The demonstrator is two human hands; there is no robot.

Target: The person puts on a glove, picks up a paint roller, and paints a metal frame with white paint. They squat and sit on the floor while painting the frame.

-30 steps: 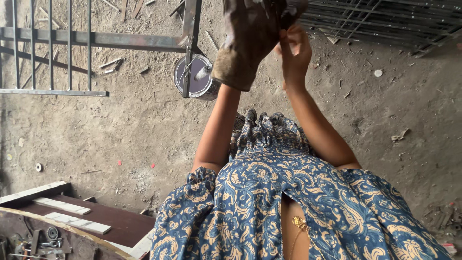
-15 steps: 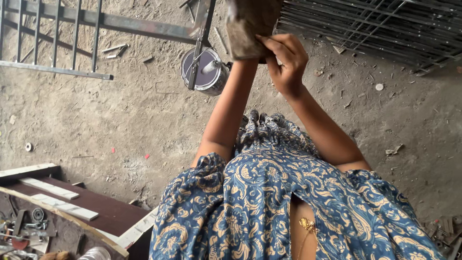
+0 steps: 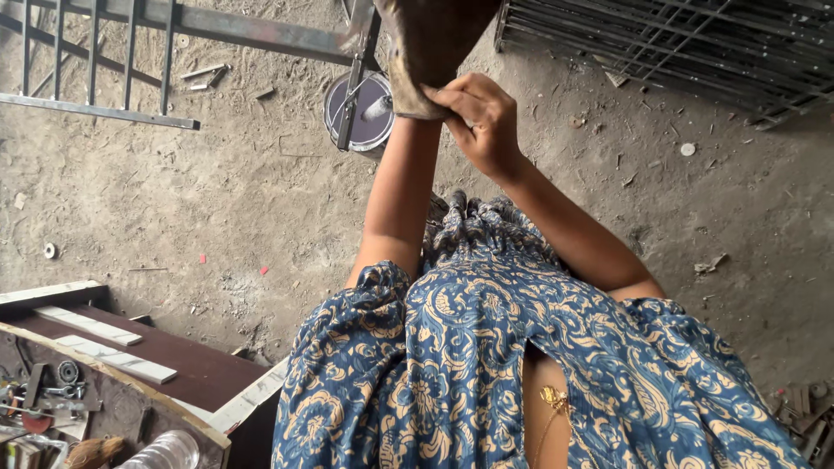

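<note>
Work glove [image 3: 432, 52], brown, worn and stained, covers the left hand at the top of the view, above the dirt floor [image 3: 217, 200]. The right hand [image 3: 479, 117] pinches its cuff between closed fingers. The gloved hand's grip cannot be told. One round paint can [image 3: 362, 113] holds a brush [image 3: 375, 108] beneath a metal frame [image 3: 252, 33].

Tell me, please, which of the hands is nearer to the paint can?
Left. The left hand, inside a brown glove, is just beside the paint can; the right hand grips the glove's cuff, farther away.
</note>
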